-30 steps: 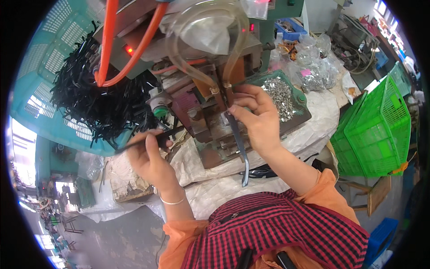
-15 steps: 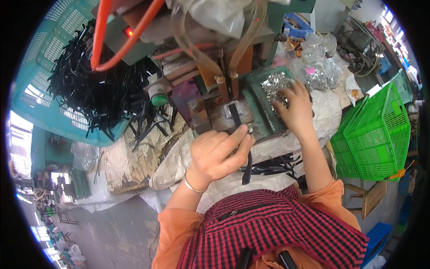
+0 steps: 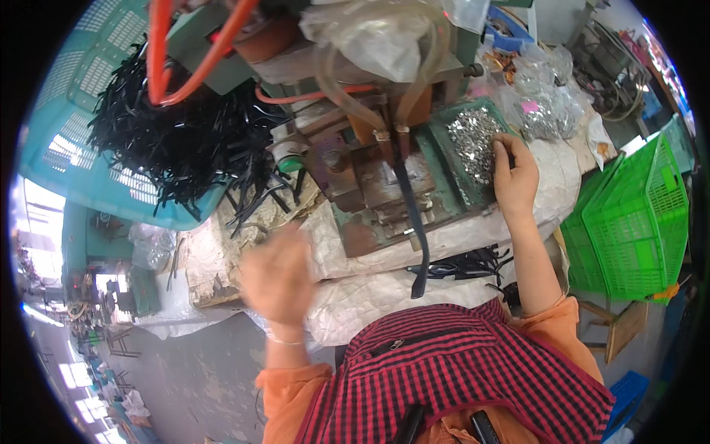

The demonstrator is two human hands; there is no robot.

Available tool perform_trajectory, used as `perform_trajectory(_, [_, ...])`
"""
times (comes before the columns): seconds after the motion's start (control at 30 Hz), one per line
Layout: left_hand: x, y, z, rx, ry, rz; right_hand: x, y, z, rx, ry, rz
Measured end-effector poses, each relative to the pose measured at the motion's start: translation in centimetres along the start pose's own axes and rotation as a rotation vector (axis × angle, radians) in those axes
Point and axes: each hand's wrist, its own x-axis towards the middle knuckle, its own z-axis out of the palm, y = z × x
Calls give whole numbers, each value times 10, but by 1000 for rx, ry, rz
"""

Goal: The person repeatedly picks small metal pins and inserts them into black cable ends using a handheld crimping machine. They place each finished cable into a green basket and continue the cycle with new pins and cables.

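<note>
A black spectacle temple [image 3: 409, 196] sits in the press [image 3: 370, 181], one end under the metal posts, its curved tip hanging over the front edge. My left hand [image 3: 277, 280], smeared by motion, is left of the press and apart from the temple; its fingers cannot be made out. At the right edge of a green tray [image 3: 446, 174] is my right hand [image 3: 516, 176], thumb and fingertips drawn together beside a heap of small silver metal parts [image 3: 473, 140]. Whatever may be between those fingertips is too small to tell.
A turquoise basket [image 3: 70, 159] at left overflows with black temples [image 3: 170, 133]. More temples [image 3: 466, 265] lie on the cloth in front. Orange tubing [image 3: 157, 55] hangs above. Bags of parts [image 3: 536, 103] lie at the back right, near green crates [image 3: 629, 218].
My left hand has let go of the temple and moved left, leaving it in the press. My right hand has shifted from over the metal parts to the tray's right edge, fingers closing.
</note>
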Motion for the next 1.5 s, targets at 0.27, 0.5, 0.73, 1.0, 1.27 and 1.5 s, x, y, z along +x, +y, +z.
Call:
perform_trajectory(0.27, [-76,-183,-15,547,-708,121,6,-24,19,180,-88,89])
perform_trajectory(0.5, [-79,-159,37,382,-509,-77,-13,-4,-9,43,46,53])
perform_trajectory(0.73, [-65,-111,63,-242,32,-853,-31,-14,-45,153,-4,181])
perform_trajectory(1.0, [-34,-81,90,-776,75,-982,-5,-117,33,585,-199,-50])
perform_trajectory(1.27, [-4,-27,60,-786,284,-851,-18,-127,36,816,-232,157])
perform_trajectory(1.5, [39,28,26,-631,253,-99,-10,-158,22,995,-360,357])
